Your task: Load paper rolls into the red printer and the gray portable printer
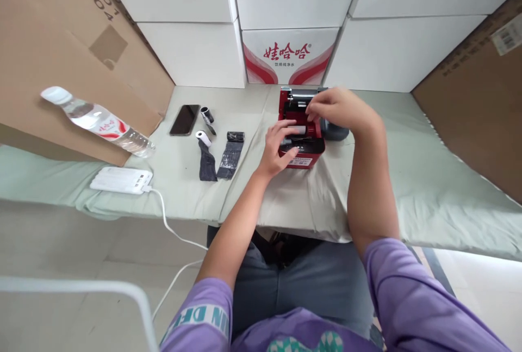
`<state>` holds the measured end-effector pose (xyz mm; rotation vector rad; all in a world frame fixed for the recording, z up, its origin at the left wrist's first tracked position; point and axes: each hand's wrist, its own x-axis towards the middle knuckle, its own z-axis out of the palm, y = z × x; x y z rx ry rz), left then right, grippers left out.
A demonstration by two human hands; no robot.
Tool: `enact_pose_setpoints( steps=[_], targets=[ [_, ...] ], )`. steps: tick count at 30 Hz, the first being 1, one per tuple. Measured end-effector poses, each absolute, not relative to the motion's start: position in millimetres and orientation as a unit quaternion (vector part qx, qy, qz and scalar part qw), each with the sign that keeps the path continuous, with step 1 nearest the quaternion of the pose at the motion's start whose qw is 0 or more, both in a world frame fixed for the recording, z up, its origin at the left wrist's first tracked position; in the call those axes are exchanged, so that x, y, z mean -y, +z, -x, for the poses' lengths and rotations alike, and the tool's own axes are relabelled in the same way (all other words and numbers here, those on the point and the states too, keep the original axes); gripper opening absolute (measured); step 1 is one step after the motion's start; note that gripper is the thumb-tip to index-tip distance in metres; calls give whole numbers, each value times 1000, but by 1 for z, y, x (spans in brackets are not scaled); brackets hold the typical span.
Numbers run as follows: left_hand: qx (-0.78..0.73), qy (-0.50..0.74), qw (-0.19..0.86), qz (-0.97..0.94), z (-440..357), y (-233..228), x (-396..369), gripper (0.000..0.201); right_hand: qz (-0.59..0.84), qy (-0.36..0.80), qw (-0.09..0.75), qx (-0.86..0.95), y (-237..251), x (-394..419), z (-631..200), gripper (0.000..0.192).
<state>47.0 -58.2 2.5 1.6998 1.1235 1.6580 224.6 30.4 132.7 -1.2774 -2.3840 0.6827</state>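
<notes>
A small red and black printer (304,153) sits open on the green-covered table (428,189). My left hand (279,148) rests on its front left side, fingers curled over the black inner part. Over the printer's top right, my right hand (340,108) has its fingertips pinched at a part inside the open bay. A grey lid or body part (336,131) shows under that hand. What the fingertips hold is hidden.
Left of the printer lie two dark ribbon strips with rolls (220,153), a small black roll (206,115) and a phone (185,119). A water bottle (100,122) and white power bank (121,180) with cable sit far left. White cartons (289,55) and cardboard (473,96) wall the table.
</notes>
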Motion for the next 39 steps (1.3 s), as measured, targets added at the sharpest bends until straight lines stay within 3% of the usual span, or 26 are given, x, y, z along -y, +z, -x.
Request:
enact_pose_setpoints(
  steps=[3, 5, 8, 14, 18, 24, 29, 39],
  targets=[
    [-434, 578, 185, -666, -53, 7, 63, 24, 483, 160, 317, 800, 123, -44, -225, 38],
    [-448, 566, 151, -675, -54, 6, 62, 17, 490, 128, 349, 788, 112, -54, -222, 40],
    [-456, 552, 129, -686, -55, 5, 63, 15, 479, 159, 330, 798, 102, -64, -219, 38],
    [-445, 558, 98, -693, -57, 4, 65, 32, 464, 267, 325, 780, 110, -57, -231, 26],
    [-456, 575, 66, -676, -57, -1, 65, 43, 453, 279, 274, 801, 111, -55, -234, 15],
    [-448, 577, 38, -682, -59, -3, 72, 43, 460, 287, 154, 826, 107, -58, -237, 43],
    [-417, 571, 50, -705, -64, -5, 78, 32, 476, 305, 116, 817, 103, -60, -242, 68],
    [-491, 631, 146, -582, -58, -12, 59, 55, 467, 370, 112, 795, 95, -63, -240, 78]
  ],
)
